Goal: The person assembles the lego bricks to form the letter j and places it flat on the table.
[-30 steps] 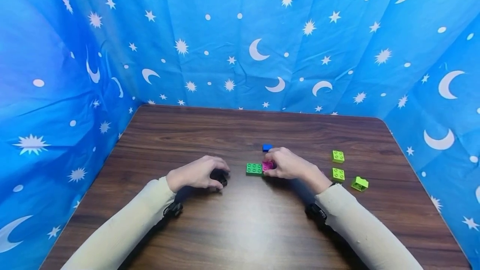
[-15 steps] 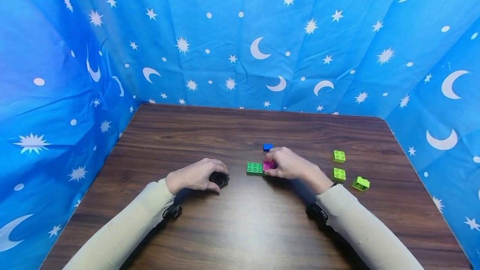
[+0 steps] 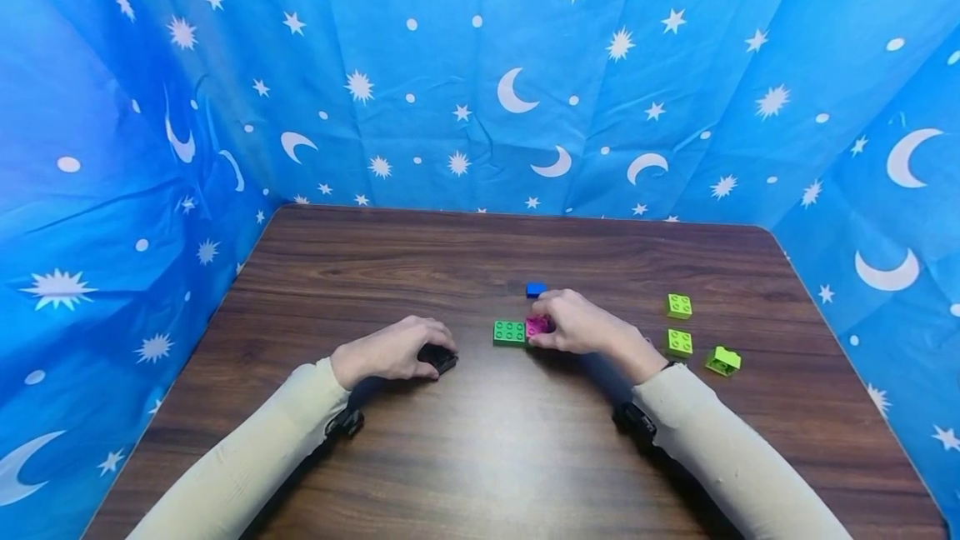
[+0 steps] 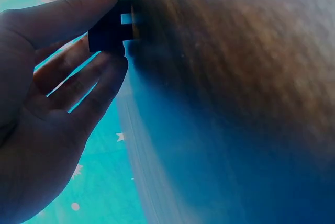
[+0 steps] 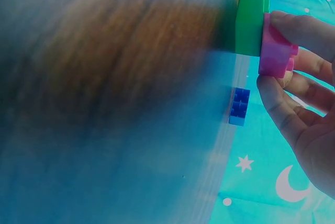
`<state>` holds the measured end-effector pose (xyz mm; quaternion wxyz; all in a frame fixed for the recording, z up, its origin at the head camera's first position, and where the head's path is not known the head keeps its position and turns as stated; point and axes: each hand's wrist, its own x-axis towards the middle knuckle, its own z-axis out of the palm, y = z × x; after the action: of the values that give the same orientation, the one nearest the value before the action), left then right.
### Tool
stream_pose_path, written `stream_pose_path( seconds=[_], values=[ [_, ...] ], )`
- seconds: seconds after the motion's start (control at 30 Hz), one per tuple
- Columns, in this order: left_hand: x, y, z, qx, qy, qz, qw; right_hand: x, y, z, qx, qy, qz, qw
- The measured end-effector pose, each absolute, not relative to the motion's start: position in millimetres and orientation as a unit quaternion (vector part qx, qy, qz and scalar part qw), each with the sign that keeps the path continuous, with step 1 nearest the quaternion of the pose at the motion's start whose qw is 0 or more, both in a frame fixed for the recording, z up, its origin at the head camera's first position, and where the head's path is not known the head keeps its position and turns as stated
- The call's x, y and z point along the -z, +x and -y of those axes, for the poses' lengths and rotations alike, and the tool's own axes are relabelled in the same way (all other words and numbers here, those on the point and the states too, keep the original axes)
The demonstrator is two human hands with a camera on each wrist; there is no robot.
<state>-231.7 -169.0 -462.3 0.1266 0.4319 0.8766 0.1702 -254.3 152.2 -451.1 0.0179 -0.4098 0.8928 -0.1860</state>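
Pink brick (image 3: 536, 327): small, studs up, sits on right end of green brick (image 3: 509, 332), pinched by right hand (image 3: 577, 325) between thumb and fingers. Green brick: long, flat on table, studs up, at 9 o'clock from pink brick, touching it. Black brick (image 3: 438, 356): small, dark, on table, held in left hand (image 3: 393, 350) fingertips, at 8 o'clock from green brick, near but apart.

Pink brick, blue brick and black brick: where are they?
pink brick (image 5: 276, 51), right wrist view, its side face
blue brick (image 3: 535, 290), head view, its top
black brick (image 4: 107, 31), left wrist view, its dark side
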Motion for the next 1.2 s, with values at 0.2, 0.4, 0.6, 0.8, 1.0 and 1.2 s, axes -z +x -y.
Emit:
stream_pose_path(
  seconds=[0.2, 0.4, 0.6, 0.8, 1.0, 1.2],
  values=[
    [460.4, -232.0, 167.7, -0.185, 0.431, -0.877, 0.104, 449.9, -255.5, -151.7, 0.180, -0.412, -0.893, 0.013],
    [459.6, -232.5, 167.1, -0.193, 0.414, -0.884, 0.098, 448.4, -256.7, -150.9, 0.182, -0.411, -0.893, 0.013],
    [462.2, -233.0, 169.0, -0.198, 0.405, -0.888, 0.091, 447.1, -256.5, -150.7, 0.186, -0.407, -0.894, 0.016],
    [462.6, -234.3, 168.4, -0.205, 0.401, -0.891, 0.063, 447.7, -256.2, -150.8, 0.185, -0.411, -0.893, 0.013],
    [466.4, -236.7, 166.7, -0.197, 0.386, -0.901, 0.020, 448.7, -255.9, -151.0, 0.186, -0.413, -0.891, 0.008],
    [467.9, -236.4, 162.3, -0.217, 0.370, -0.903, 0.004, 451.8, -254.2, -152.2, 0.184, -0.412, -0.893, 0.009]
  ],
)
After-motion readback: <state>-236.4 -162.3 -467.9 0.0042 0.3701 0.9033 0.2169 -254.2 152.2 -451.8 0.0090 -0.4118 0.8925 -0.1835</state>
